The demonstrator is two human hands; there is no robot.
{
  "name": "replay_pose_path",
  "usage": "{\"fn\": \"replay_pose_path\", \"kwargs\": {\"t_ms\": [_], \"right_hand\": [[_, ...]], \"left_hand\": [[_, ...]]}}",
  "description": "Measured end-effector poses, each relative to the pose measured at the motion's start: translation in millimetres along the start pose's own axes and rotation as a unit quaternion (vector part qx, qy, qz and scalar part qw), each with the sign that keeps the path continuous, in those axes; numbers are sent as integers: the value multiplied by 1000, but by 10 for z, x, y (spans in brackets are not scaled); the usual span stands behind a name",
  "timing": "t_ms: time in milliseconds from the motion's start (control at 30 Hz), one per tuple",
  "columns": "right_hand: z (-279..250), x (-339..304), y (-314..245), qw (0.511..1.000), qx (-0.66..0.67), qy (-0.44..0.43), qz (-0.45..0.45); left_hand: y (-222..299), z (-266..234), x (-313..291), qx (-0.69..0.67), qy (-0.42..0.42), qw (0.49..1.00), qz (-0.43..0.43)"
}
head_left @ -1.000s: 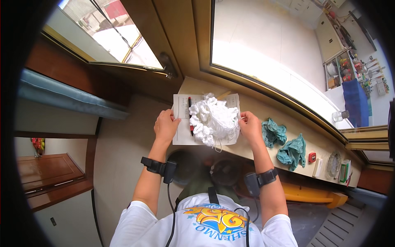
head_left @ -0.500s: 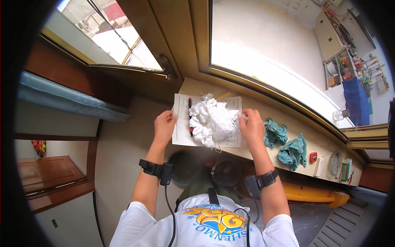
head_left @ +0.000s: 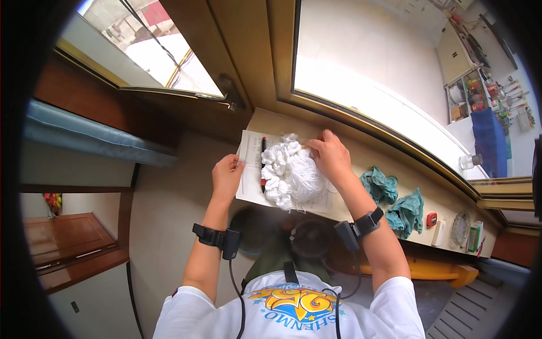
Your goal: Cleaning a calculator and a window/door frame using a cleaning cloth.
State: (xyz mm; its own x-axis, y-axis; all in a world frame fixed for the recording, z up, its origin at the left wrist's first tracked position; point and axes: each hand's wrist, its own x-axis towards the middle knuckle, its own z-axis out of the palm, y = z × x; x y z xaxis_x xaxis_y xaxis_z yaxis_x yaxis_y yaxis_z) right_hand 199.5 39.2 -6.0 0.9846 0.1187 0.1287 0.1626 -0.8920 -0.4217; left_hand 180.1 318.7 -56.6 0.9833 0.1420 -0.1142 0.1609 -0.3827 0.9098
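My left hand [head_left: 227, 174] pinches the left edge of a printed sheet of paper [head_left: 248, 172] lying on the narrow ledge. On the sheet rests a heap of white yarn [head_left: 305, 178], with a crinkled white knitted or crocheted piece [head_left: 276, 169] along its left side. A black and red pen [head_left: 263, 164] lies left of the yarn. Over the upper right of the heap is my right hand [head_left: 330, 155], fingers bent with the tips closed by the yarn's top edge. Whatever these fingertips may hold is hidden.
Two crumpled teal cloths [head_left: 379, 185] [head_left: 407, 213] lie to the right on the ledge [head_left: 350, 158]. Beyond them are a red tape measure [head_left: 431, 219], a white box [head_left: 439, 233], a clear glass dish [head_left: 461, 229] and a green-white box [head_left: 475, 236]. A window frame [head_left: 389, 130] rises behind.
My right hand has moved from the paper's right edge up and left, over the yarn. The paper has tilted slightly, its right side lower. My left hand still grips its edge.
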Motion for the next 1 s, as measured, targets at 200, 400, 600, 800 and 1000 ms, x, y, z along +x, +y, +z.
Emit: {"fn": "replay_pose_path", "kwargs": {"t_ms": [200,400,600,800,1000], "right_hand": [[-138,-171,126,997,18,62,37],[-39,-215,129,1000,-15,24,-10],[-287,-734,157,983,75,141,92],[-244,-839,100,943,160,-11,291],[-87,-643,218,931,174,-42,317]], "left_hand": [[119,-24,0,0,-2,1000,-22],[109,19,5,18,-4,1000,-11],[142,-11,-17,-12,-8,999,-29],[166,-44,1,-43,-26,998,-42],[257,-27,-30,-28,-22,999,-38]]}}
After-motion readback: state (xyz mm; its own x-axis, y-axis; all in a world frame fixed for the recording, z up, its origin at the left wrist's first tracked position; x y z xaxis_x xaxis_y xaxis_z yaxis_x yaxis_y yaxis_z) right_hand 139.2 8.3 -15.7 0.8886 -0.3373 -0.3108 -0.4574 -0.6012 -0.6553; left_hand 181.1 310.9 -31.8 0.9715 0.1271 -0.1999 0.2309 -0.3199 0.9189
